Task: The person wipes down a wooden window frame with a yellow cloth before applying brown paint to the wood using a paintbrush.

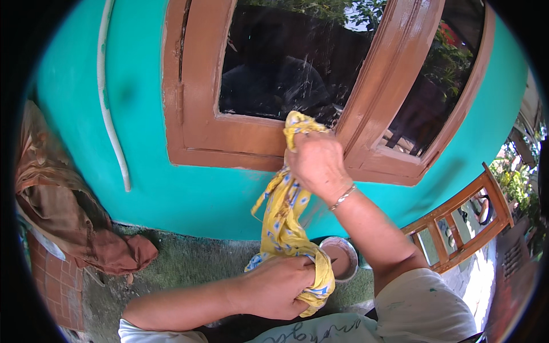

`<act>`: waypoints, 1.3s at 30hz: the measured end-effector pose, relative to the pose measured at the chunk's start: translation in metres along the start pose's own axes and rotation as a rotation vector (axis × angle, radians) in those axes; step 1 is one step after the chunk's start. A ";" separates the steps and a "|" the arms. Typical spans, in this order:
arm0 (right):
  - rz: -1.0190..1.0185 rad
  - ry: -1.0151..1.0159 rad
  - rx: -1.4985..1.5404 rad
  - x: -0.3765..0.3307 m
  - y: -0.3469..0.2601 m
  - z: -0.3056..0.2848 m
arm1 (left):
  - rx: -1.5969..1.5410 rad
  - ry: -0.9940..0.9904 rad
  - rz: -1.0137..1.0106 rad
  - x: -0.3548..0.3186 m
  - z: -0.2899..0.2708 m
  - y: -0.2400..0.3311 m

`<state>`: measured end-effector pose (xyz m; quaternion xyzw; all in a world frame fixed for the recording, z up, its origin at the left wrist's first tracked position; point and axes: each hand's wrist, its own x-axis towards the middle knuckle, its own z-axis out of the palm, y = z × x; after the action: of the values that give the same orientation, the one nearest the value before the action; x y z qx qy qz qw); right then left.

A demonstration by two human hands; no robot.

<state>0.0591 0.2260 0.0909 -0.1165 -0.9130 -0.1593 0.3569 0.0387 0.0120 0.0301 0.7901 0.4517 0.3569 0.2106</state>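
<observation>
Yellow cloth point(280, 214) spans the head view's middle: the right hand point(317, 163) clenches its far end by the window frame point(246, 136), the left hand point(277, 288) grasps its near end. Loose slack, swinging right, could tip the seemingly close pot point(354, 266).

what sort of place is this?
Most likely outdoors, right beside a house: a turquoise wall with a brown-framed window, foliage reflected in its glass, and sunlit plants at the far right.
</observation>
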 end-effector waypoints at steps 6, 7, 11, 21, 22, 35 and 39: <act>0.029 -0.084 -0.104 -0.012 0.018 -0.011 | 0.002 0.073 -0.001 -0.008 -0.003 -0.007; -0.033 -0.089 -0.076 -0.006 0.007 -0.009 | -0.007 0.068 0.005 -0.006 0.004 -0.012; -0.245 -0.226 0.034 0.019 -0.024 0.002 | -0.030 0.041 0.011 0.001 0.007 -0.013; -0.086 -0.165 -0.195 0.031 0.003 -0.014 | -0.024 0.073 0.013 -0.005 -0.002 -0.015; -0.171 0.105 -0.201 0.052 0.010 -0.006 | -0.034 0.042 0.005 -0.003 -0.001 -0.016; -0.196 -0.128 -0.450 0.054 0.042 -0.029 | -0.002 0.098 0.001 -0.017 -0.015 -0.007; -0.049 0.347 -0.513 0.120 0.052 -0.060 | -0.019 0.103 0.019 -0.006 -0.006 -0.001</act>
<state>0.0273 0.2636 0.2257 -0.1516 -0.7711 -0.4105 0.4624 0.0313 0.0076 0.0312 0.7729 0.4510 0.4034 0.1910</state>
